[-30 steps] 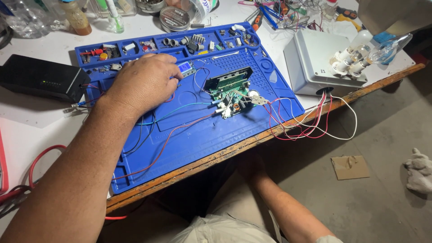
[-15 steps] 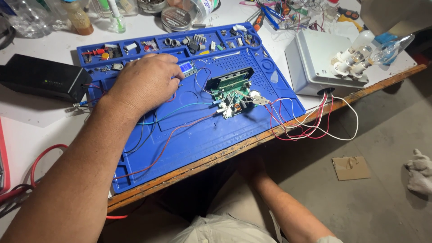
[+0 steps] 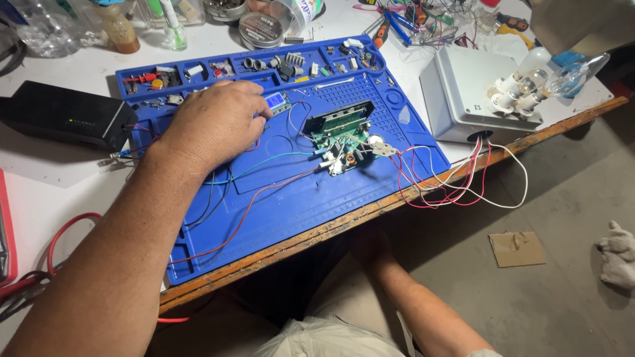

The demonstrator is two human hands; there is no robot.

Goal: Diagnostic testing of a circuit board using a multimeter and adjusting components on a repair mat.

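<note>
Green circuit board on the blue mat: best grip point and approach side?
Probably pinch the green circuit board by its two long bare edges, coming from above on the near right side. The black display block on its far end stands tilted up, wires fan out from its near end toward the grey box, and the left hand covers the mat to its left. The right hand is under the table edge, unseen.

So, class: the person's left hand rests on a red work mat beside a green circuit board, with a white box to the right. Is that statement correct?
Not quite. The work mat is blue, not red, as the head view shows. The rest holds: the left hand rests on it beside the green circuit board, with the white box to the right.
</note>
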